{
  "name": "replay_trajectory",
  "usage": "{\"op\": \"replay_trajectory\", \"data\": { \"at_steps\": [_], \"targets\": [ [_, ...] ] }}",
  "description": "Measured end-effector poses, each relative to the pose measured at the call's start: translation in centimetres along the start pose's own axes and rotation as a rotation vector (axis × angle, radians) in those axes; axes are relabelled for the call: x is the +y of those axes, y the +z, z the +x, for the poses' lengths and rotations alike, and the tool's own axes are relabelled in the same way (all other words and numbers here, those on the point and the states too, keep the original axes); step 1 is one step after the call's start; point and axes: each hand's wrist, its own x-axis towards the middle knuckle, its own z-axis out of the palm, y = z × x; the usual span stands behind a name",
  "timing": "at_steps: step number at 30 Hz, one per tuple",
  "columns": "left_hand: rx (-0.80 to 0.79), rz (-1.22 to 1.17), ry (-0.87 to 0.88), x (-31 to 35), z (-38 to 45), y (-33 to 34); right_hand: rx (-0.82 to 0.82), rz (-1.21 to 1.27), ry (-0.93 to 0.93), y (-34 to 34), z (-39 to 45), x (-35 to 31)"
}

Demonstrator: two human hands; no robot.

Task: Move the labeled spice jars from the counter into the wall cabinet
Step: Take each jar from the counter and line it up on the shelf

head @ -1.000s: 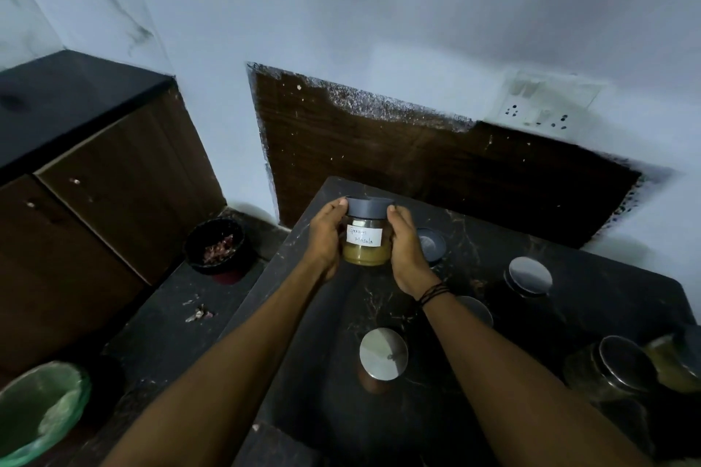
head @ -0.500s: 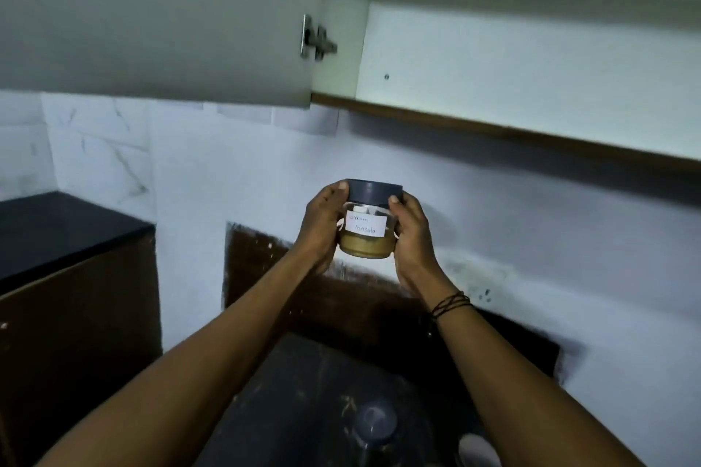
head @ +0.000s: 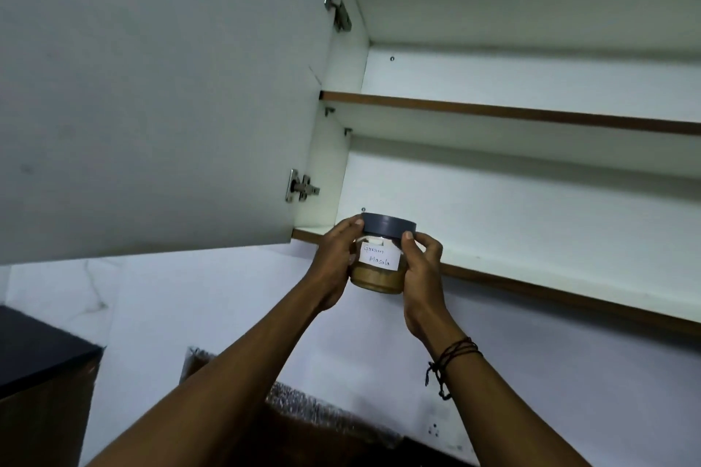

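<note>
A glass spice jar (head: 380, 262) with a grey lid, brown powder and a white label reading "Garam Masala" is held up between both hands. My left hand (head: 334, 265) grips its left side and my right hand (head: 422, 268) its right side. The jar hangs just in front of the front edge of the wall cabinet's bottom shelf (head: 531, 269), with the lid level with the shelf opening. The wall cabinet (head: 531, 171) is white inside, with a second shelf (head: 512, 112) above. No jars show on the shelves.
The cabinet door (head: 159, 87) stands open to the left, with two metal hinges. Below are a white wall, a dark brown backsplash panel (head: 322, 425) with a wall socket (head: 434, 428), and a black-topped side counter (head: 41, 353) at lower left.
Both hands have lifted the jar from the counter up to the cabinet's bottom shelf. The view has tilted upward, so the counter and other jars have dropped out of sight.
</note>
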Motion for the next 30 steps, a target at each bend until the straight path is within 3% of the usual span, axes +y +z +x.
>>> {"op": "replay_trajectory", "data": {
  "at_steps": [15,30],
  "targets": [
    [0.210,0.009,0.048,2.5,11.1,0.0,0.171,-0.305,-0.189,4.6,10.6,-1.2],
    [0.369,0.423,-0.035,-2.7,19.7,-4.3,-0.120,-0.664,0.045,8.0,18.3,4.8]
  ]
}}
